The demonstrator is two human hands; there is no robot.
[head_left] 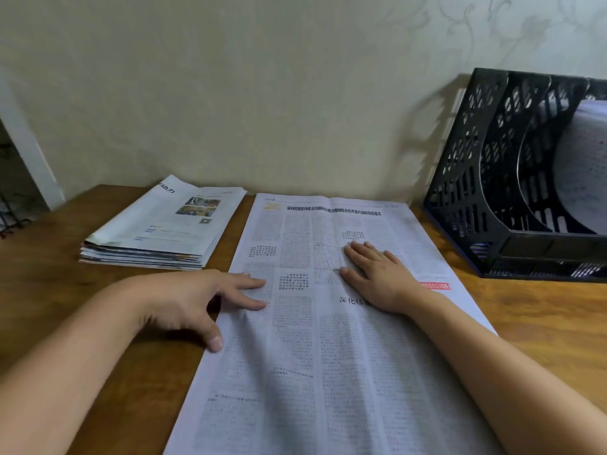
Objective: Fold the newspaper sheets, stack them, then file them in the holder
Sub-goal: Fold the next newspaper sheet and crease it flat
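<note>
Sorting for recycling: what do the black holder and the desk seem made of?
The holder looks like moulded black plastic, semi-matte, given its perforated curved walls. The desk shows brown wood grain with a soft sheen; solid wood or veneer, can't tell.

An open newspaper sheet (328,323) is spread flat at the middle of the table (542,310), with a stack of folded papers (164,224) lying to its left by the wall (262,93) and a file holder (512,178) set to its right, papers (584,165) inside.
</note>
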